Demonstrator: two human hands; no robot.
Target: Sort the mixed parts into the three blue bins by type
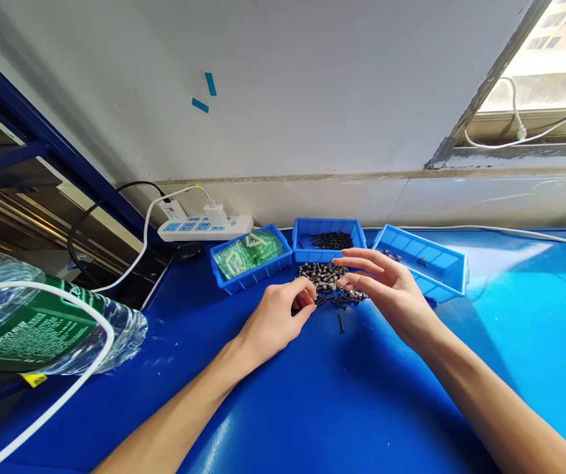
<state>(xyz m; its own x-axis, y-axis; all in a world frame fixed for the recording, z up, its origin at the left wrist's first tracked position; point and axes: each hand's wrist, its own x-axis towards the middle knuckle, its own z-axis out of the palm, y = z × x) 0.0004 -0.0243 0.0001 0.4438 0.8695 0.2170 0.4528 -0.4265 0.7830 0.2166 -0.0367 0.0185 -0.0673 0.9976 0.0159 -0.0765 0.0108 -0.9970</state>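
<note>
A heap of mixed screws point(326, 276), some black and some silvery, lies on the blue table. My left hand point(283, 316) is at the heap's near left side, thumb and fingertips pinched, with a dark screw showing at the tips. Over the heap's right side my right hand point(386, 286) hovers with its fingers apart, holding nothing that I can see. One black screw point(340, 322) lies apart, just in front of the heap. Behind it, the middle blue bin point(305, 255) contains black screws point(332, 240). A few small screws point(422, 261) lie in the right blue bin point(448, 289).
The left blue bin point(243, 284) contains green-and-white packets point(249, 253). Behind it, a power strip point(238, 227) with plugs stands against the wall. A large water bottle point(40, 322) lies at the left, crossed by a white cable point(99, 322). Sunlight falls on the table's right side.
</note>
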